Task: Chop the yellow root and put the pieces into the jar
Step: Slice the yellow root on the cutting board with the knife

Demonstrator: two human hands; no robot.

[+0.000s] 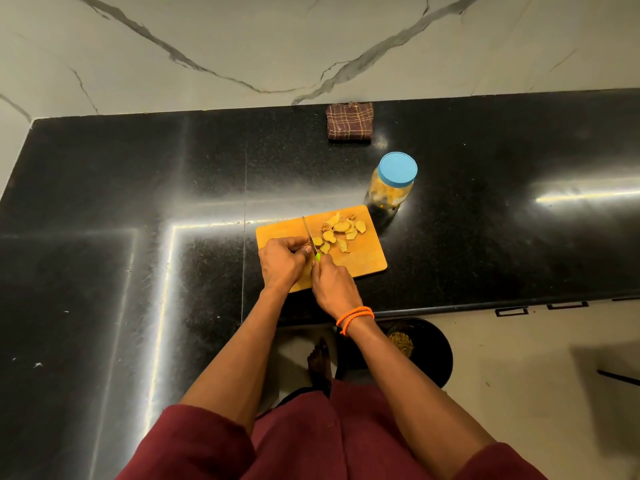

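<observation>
A wooden cutting board (367, 259) lies on the black counter. Several yellow root slices (341, 227) are scattered over its far half. My left hand (282, 263) curls over the left part of the board, its fingers pinching a small piece of root that is mostly hidden. My right hand (334, 284), with an orange wristband, grips the green handle of a knife (309, 235) whose blade points away, right beside the left fingertips. A jar (391, 188) with a blue lid on stands just past the board's far right corner, with yellow pieces inside.
A folded brown checked cloth (349, 121) lies at the back against the marble wall. The counter's front edge (485, 306) runs right of my arms. Below it on the floor stands a dark bin (433, 351) with scraps in it.
</observation>
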